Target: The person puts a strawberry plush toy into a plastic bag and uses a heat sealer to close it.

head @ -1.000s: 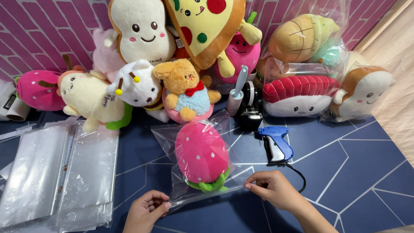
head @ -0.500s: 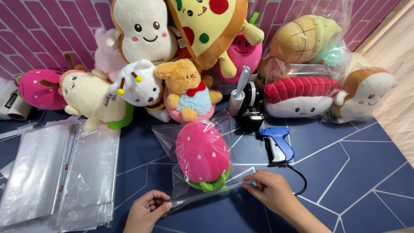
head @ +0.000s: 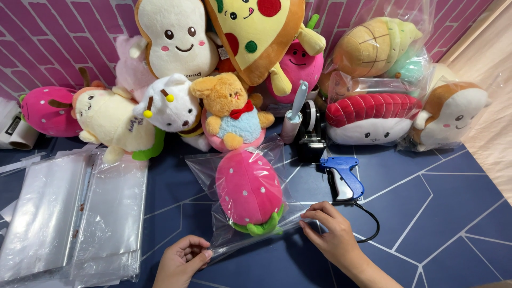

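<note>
A pink strawberry plush (head: 248,189) with green leaves lies inside a clear plastic bag (head: 234,234) on the dark blue mat. My left hand (head: 181,261) pinches the bag's near left corner. My right hand (head: 330,234) presses its fingers on the bag's near right edge, by the open end. The bag's mouth faces me, with the plush's leaf end nearest to it.
A blue tagging gun (head: 342,177) with a black cord lies right of the bag. A stack of clear bags (head: 69,218) lies at the left. Many plush toys (head: 234,109), a lint roller (head: 294,112) and a black tape dispenser (head: 310,136) crowd the back against a pink brick wall.
Both hands have stayed on the bag's near edge; my right hand has shifted slightly along it. The plush has not moved.
</note>
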